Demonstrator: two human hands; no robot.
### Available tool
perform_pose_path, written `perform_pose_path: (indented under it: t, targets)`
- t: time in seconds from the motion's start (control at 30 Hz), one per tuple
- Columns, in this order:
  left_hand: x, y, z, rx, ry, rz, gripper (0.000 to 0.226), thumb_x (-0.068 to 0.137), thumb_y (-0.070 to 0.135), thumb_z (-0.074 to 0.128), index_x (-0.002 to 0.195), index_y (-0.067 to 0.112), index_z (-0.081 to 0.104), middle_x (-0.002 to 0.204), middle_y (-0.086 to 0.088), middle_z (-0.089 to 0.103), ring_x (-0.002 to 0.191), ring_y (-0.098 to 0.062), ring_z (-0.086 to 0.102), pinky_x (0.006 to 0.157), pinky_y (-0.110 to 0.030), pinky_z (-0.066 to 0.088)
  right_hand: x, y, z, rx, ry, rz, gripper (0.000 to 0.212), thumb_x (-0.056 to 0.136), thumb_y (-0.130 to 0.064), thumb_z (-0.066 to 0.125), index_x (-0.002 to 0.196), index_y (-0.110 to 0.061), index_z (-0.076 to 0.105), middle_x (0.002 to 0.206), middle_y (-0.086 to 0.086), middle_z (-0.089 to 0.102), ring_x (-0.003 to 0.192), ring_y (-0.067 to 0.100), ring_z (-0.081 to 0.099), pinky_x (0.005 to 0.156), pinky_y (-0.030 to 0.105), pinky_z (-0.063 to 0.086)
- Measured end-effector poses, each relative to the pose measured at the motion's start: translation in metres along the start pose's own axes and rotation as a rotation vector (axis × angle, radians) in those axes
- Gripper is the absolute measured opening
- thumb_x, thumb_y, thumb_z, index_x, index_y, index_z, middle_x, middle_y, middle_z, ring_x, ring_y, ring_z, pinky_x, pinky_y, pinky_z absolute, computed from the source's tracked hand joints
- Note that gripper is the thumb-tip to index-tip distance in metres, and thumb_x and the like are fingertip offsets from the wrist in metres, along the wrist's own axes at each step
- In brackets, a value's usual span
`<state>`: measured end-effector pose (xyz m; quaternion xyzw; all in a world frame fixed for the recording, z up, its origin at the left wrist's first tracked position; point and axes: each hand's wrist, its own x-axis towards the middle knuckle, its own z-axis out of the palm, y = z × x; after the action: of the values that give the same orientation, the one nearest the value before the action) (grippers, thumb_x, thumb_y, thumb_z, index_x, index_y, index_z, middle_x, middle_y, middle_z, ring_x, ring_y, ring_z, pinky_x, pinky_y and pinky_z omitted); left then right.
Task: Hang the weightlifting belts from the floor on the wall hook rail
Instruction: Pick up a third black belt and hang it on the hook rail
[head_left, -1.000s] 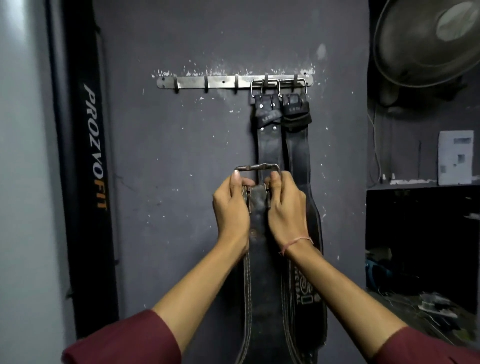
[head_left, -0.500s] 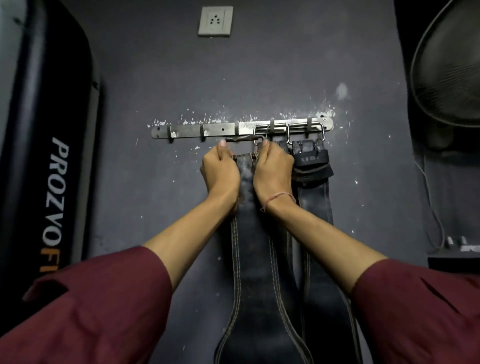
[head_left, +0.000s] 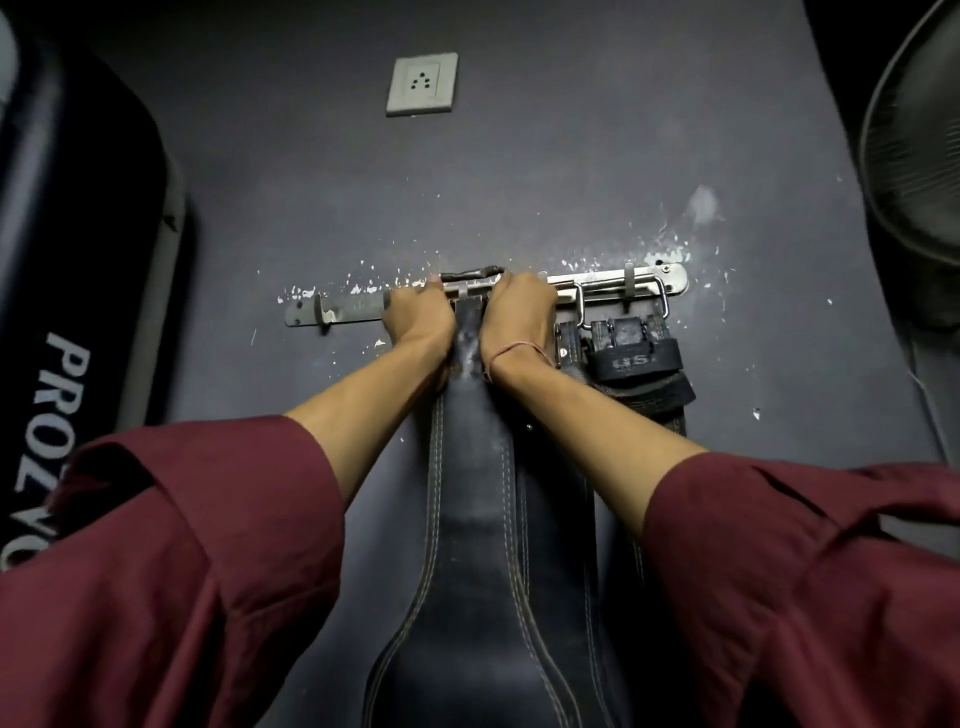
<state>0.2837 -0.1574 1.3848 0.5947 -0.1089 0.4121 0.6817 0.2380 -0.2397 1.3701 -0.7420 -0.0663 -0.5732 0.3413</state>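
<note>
Both hands close their grip on the top end of a black leather belt (head_left: 470, 499), one on each side of its narrow strap: the left hand (head_left: 418, 322) wraps the left edge and the right hand (head_left: 519, 317) the right edge, fingers curled over so that the fingertips are hidden against the wall. A thin thread bracelet (head_left: 511, 351) circles the right wrist. The belt's metal buckle (head_left: 472, 274) shows just above the knuckles, level with the upper edge of the wall hook rail (head_left: 353, 312); whether it sits over a hook cannot be told, since the hands cover that spot. Below the hands the belt hangs straight down the grey wall (head_left: 519, 171) and widens into its stitched back pad.

Just to the right, a second belt (head_left: 636, 358) (stamped with pale letters on its loop) hangs from the rail by a wire buckle (head_left: 623, 306) caught on a hook near the rail's right end. Another dark belt strap (head_left: 566, 519) runs down between the two, partly behind the right forearm. The rail's left end carries a bare hook (head_left: 319, 312).

Maroon sleeves (head_left: 182, 571) fill the lower corners. A white wall socket (head_left: 422, 83) sits above the rail, a black padded piece (head_left: 67, 312) lettered in white stands at the left, and a fan grille (head_left: 914, 171) edges in at the right.
</note>
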Motion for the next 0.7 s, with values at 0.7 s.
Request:
perform_pose_path:
  t: [0.7]
  targets:
    - [-0.08,-0.076,-0.063,0.308,-0.124,0.319,0.048,0.104,0.024,0.039,0.057,0.016,0.038,0.066,-0.017,0.052,0.071,-0.035,0.051,0.063,-0.035,0.029,-0.079,0.019,0.007,0.1,0.134,-0.173,0.033,0.074,0.022,0.044,0.091,0.004,0.067,0.092,0.018,0.07,0.086,0.029,0.066,0.074,0.031,0.05]
